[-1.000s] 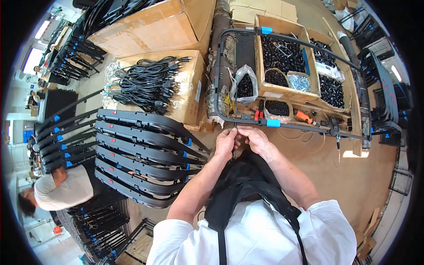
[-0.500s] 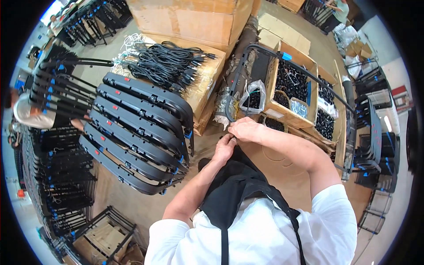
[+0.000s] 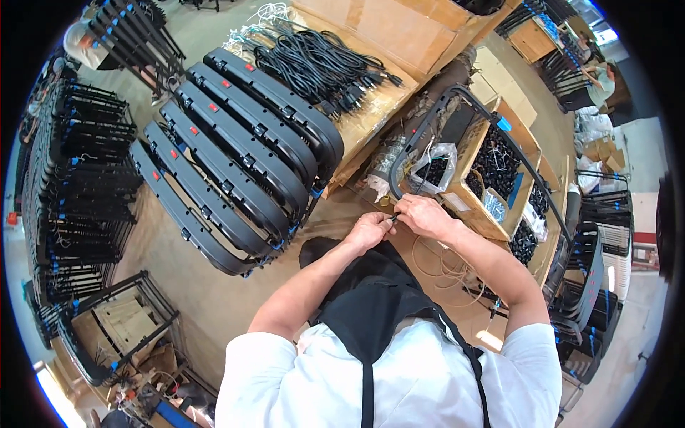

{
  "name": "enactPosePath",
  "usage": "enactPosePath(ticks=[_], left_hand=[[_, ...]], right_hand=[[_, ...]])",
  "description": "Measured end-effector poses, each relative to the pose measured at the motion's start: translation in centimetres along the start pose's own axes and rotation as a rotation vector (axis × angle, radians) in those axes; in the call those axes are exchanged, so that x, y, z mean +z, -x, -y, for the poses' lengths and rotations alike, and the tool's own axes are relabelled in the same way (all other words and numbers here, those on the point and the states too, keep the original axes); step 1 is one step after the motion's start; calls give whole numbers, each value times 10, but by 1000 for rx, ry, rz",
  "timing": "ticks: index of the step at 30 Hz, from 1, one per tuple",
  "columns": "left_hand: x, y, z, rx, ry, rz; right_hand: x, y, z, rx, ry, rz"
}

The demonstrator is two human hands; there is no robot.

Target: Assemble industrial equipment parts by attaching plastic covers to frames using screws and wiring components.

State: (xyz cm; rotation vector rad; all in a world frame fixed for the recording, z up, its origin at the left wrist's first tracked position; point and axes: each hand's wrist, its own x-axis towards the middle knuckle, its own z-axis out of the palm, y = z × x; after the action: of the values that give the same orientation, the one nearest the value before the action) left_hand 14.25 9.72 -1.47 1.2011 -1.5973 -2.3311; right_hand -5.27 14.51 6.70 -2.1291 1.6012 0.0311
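From my feed, black curved panels (image 3: 235, 153) lie stacked at left on the counter (image 3: 214, 299). My left hand (image 3: 369, 230) pinches its fingers tight on a small dark part (image 3: 393, 217), right beside the black frame (image 3: 457, 114). My right hand (image 3: 422, 214) closes on that part too, their fingertips touching.

Tan workshop floor (image 3: 207, 299) crowded with cardboard boxes (image 3: 399, 32) and stacked black frames (image 3: 78, 178), daylight at the edges
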Motion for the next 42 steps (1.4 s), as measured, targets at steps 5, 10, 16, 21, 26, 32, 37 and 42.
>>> enactPosePath(ticks=[5, 10, 16, 21, 26, 32, 37, 42], left_hand=[[-3, -1, -7, -60, -32, -6], [-6, -2, -11, -60, -114, -19], [-6, -5, -16, -82, -45, -27], [-9, -10, -10, -63, -6, -16], [-11, -6, -13, -108, 78, 15], [-11, -21, -3, -99, -49, 19], [-13, -23, 5, -73, 4, 86], [-9, -23, -5, -75, 85, 75]], right_hand=[[7, 3, -9, -117, -197, -166], [8, -2, -16, -254, -146, -247], [10, -9, -21, -296, -106, -229], [10, -16, -16, -250, 2, -171], [11, -13, -6, -188, 33, -146], [27, 17, 24, 60, -117, -308], [74, 59, 39, 708, -660, -66], [202, 52, -33, 987, -399, -367]])
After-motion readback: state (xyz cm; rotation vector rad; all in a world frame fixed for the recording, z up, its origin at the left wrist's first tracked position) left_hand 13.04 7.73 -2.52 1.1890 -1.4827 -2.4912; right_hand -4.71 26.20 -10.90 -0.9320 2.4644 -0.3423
